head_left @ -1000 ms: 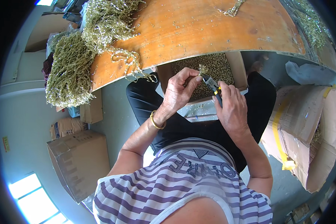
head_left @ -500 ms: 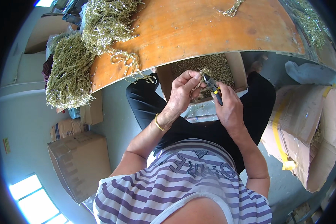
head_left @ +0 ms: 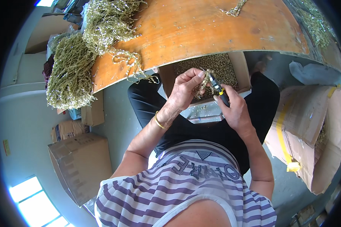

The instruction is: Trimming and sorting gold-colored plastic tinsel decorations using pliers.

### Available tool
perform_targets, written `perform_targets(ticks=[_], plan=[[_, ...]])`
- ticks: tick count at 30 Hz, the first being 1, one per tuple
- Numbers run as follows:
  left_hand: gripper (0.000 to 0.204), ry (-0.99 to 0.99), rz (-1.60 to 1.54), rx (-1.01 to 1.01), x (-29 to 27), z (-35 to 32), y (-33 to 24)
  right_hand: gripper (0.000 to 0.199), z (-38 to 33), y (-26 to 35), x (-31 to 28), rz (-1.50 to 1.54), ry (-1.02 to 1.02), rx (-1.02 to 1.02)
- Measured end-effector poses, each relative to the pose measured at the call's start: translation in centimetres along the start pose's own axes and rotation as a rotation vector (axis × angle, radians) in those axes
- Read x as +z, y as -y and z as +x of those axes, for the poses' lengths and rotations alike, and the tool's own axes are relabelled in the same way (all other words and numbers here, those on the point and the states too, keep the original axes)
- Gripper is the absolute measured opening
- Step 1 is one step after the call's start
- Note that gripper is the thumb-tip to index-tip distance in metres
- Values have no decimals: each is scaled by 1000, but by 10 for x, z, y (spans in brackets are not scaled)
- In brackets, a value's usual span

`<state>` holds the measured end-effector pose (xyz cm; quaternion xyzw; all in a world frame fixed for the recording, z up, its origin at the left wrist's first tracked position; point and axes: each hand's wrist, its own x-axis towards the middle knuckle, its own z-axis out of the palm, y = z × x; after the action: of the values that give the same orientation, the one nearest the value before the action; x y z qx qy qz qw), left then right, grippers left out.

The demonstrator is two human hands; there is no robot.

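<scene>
My left hand (head_left: 185, 87) pinches a strand of gold beaded chain (head_left: 205, 84) between thumb and fingers, and part of the strand hangs below them. In my right hand (head_left: 235, 109) is a pair of cutting pliers (head_left: 218, 87) with black and yellow handles, gripped with the jaws pointing up and to the left. The jaws are right beside the strand; whether they touch it I cannot tell. Beneath both hands, between my knees, stands an open cardboard box (head_left: 241, 70) holding a mass of small gold beads (head_left: 226, 68).
An orange wooden table (head_left: 201, 28) curves across the far side. Heaps of gold strands (head_left: 70, 72) hang over its left end, and a small bunch (head_left: 235, 9) lies farther back. A closed carton (head_left: 81, 162) stands at the left, a large opened carton (head_left: 297, 128) at the right.
The pliers and my right hand have shifted slightly right and down. My left hand has turned a little, and more of the strand shows between the hands.
</scene>
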<state>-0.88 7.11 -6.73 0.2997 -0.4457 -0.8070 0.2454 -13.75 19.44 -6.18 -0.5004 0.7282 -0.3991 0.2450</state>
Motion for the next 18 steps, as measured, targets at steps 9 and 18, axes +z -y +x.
perform_targets(ticks=[9,18], plan=[[7,-71,-85,98,11,-1,7,36,-3,3,-8,8,-98,98],[5,-45,-12,207,13,-2,9,40,-7,7,-9,-408,-168,-155]])
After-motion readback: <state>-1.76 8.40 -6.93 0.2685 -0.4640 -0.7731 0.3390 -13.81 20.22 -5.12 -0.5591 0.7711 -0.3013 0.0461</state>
